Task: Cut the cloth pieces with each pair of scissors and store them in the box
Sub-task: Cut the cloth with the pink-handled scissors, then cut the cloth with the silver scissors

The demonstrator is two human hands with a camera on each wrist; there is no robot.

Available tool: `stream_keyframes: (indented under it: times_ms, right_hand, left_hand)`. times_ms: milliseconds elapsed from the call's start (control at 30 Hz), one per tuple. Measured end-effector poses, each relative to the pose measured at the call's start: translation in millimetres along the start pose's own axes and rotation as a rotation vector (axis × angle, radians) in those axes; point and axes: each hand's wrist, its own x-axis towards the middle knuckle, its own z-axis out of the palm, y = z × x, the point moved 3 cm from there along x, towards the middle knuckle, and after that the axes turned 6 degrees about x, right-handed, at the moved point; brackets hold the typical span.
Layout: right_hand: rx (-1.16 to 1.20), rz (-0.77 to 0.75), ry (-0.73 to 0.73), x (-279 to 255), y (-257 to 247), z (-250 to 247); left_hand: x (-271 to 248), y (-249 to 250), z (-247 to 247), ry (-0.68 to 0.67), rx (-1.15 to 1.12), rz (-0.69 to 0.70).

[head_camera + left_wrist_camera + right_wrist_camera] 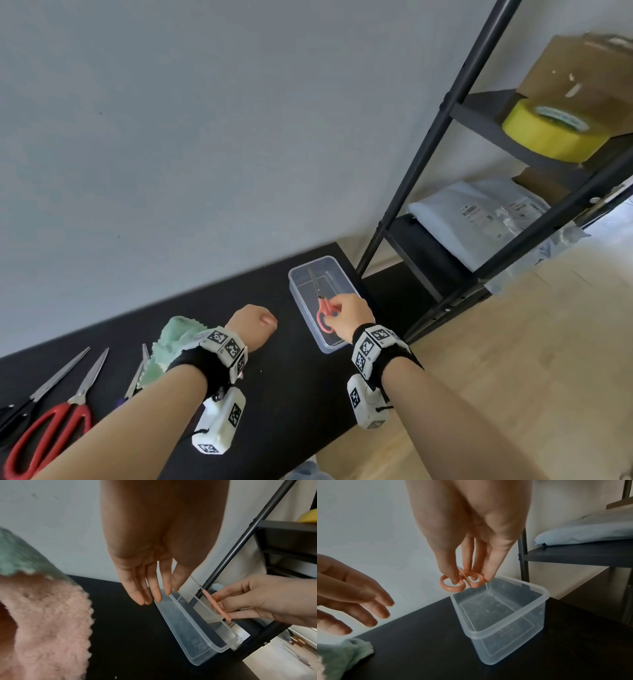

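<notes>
A clear plastic box [337, 270] [197, 635] [505, 630] stands on the black table [281, 377] by the wall. My right hand [349, 315] [471, 580] pinches the handle rings of small coral-handled scissors [322, 310] [460, 582] [216, 605] over the box, blades pointing toward its far end. To the left of the box my left hand [255, 325] [149, 595] hovers with straight, relaxed fingers and holds nothing. A green cloth [171, 339] [342, 655] lies behind my left wrist. A pink cloth [42, 615] lies beside it.
Red-handled scissors [48, 431], black-handled scissors [34, 394] and a smaller pair [137, 373] lie at the table's left. A black metal shelf [445, 113] stands right of the box, with yellow tape [548, 130] and a grey bag [479, 219]. Beyond the table's near edge is wooden floor [513, 342].
</notes>
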Motion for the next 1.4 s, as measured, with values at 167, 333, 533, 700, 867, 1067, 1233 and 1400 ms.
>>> stream_keyframes:
  times_ms: [167,333,533,700,867,1067,1233,1400]
  right_hand:
    - [-0.030,0.010,-0.101,33.5,31.8,1.8]
    - [-0.114,0.083,-0.229,59.0,50.4,13.8]
    - [-0.270,0.126,-0.253,75.3,59.3,22.3]
    - [-0.307,0.141,-0.230,81.8,61.5,28.0]
    - [-0.331,0.129,-0.207,80.4,61.9,35.5]
    - [-0.336,0.148,-0.216,77.5,63.9,39.9]
    - [-0.366,0.121,-0.231,73.0,63.6,32.8]
    - [-0.377,0.027,-0.224,65.6,45.1,17.6]
  left_hand:
    - [22.5,8.4,29.7,-0.019,-0.002,-0.096]
    - [32.6,7.8,54.1,-0.060,0.018,-0.201]
    - [39.0,8.4,73.2,-0.103,0.027,-0.270]
    - [41.1,10.9,81.8,-0.105,0.022,-0.301]
    - [37.3,8.8,85.3,-0.099,0.027,-0.322]
    - [28.1,4.1,84.9,-0.069,0.022,-0.331]
    - [16.3,6.1,76.5,-0.020,0.010,-0.329]
    - [-2.1,7.7,58.7,0.047,0.003,-0.325]
